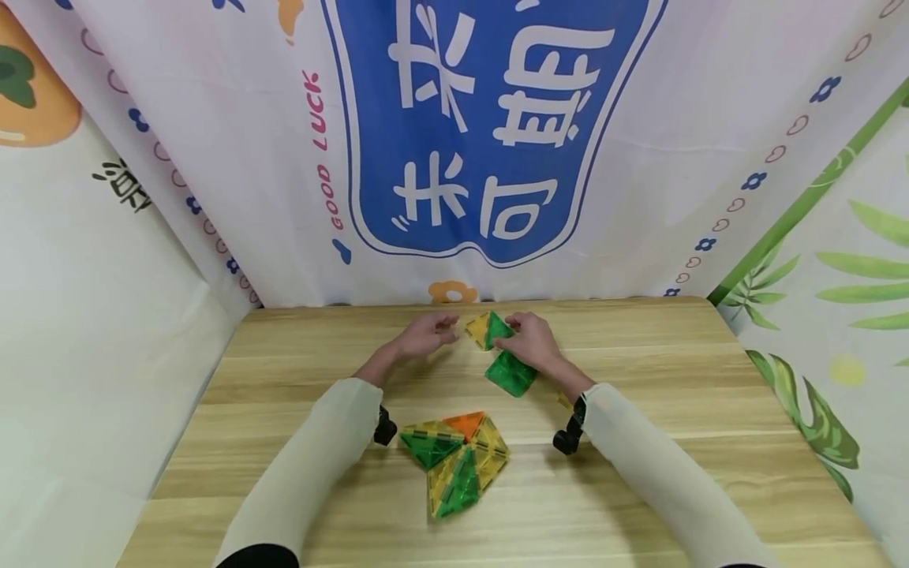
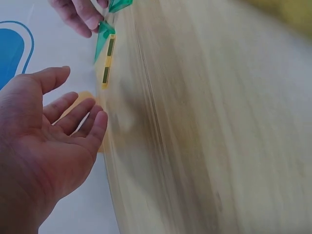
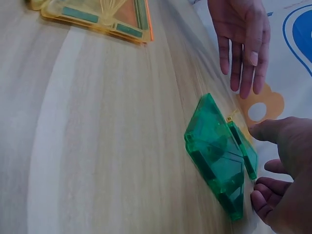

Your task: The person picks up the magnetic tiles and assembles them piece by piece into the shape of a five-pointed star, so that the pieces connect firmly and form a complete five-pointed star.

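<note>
At the far middle of the wooden table (image 1: 639,473), my right hand (image 1: 534,341) grips a cluster of magnetic tiles (image 1: 508,371), green ones joined to a yellow one (image 1: 478,330). In the right wrist view the thumb and curled fingers of that hand (image 3: 287,161) close round the green tiles (image 3: 217,158), which stand tilted on the wood. My left hand (image 1: 424,335) hovers just left of the cluster with straight, relaxed fingers and holds nothing; the left wrist view shows its empty palm (image 2: 53,141) below the tiles (image 2: 106,53).
A flat fan of yellow, green and orange triangular tiles (image 1: 454,457) lies between my forearms, nearer to me, and shows as tiles (image 3: 102,17) in the right wrist view. Printed cloth (image 1: 497,142) hangs behind and beside the table.
</note>
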`<state>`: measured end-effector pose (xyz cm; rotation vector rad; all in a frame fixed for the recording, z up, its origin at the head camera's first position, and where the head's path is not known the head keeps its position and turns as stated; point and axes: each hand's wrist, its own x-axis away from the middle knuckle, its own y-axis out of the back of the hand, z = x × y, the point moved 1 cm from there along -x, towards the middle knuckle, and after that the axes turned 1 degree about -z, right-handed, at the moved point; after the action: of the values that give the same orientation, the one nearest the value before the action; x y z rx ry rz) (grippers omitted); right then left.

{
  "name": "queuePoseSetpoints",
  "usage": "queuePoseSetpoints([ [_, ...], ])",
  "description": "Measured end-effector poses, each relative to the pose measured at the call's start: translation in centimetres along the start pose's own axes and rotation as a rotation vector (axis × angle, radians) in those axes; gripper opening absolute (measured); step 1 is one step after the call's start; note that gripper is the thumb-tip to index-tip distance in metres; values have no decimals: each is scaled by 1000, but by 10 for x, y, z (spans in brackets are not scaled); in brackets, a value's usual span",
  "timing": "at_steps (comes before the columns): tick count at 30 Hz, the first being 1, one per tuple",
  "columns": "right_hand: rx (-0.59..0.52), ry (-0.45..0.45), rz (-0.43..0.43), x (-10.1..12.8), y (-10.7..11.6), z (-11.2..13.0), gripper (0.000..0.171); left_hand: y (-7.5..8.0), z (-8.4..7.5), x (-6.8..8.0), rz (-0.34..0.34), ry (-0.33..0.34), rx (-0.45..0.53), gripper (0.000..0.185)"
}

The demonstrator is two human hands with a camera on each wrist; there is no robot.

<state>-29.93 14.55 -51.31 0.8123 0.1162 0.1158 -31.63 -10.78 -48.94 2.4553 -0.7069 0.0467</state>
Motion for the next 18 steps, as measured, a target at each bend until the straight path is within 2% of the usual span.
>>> queuePoseSetpoints([
  [9, -7, 18, -33, -8, -12, 3, 49, -7, -2, -11, 68, 52, 52, 58],
  [14, 0, 28, -42, -11, -18, 6, 47, -9, -4, -15, 75, 47, 63, 48],
  [18, -3, 36, -33, -11, -21, 10, 48, -7, -7, -12, 100, 56, 123, 43],
])
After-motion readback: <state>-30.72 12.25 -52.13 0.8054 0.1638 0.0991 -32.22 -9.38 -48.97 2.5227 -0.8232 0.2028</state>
